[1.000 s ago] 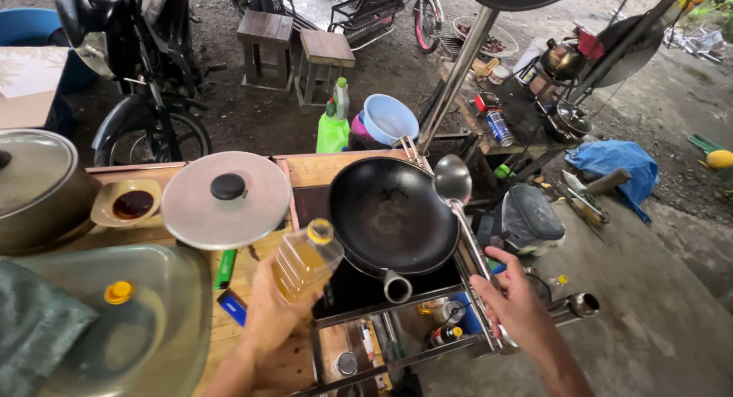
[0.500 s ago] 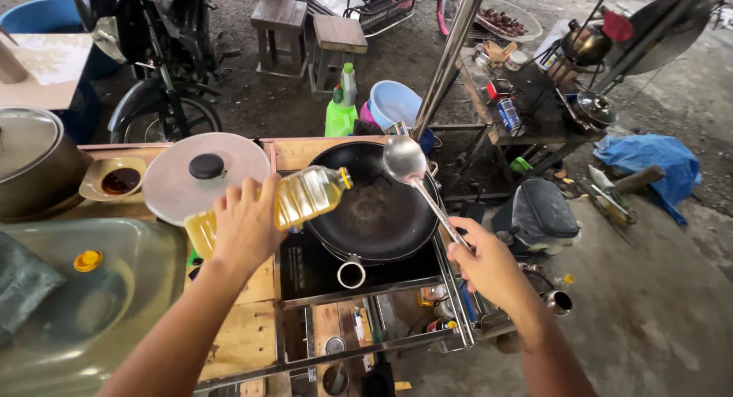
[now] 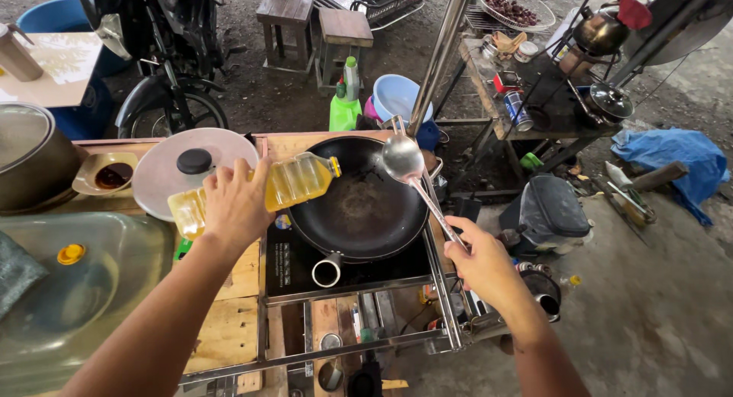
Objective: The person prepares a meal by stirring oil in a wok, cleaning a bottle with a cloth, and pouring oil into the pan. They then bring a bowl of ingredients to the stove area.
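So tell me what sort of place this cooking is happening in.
Most likely an outdoor, roadside-style cooking stall: a black wok sits on a burner in a wooden counter, with bare dirt ground, a parked motorcycle and wooden stools just behind.

Clear yellow oil bottle (image 3: 267, 189) tilted over wok; blue can (image 3: 518, 111) on side table.

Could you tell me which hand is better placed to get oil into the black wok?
Probably the left hand: it holds the oil bottle tipped, mouth over the wok.
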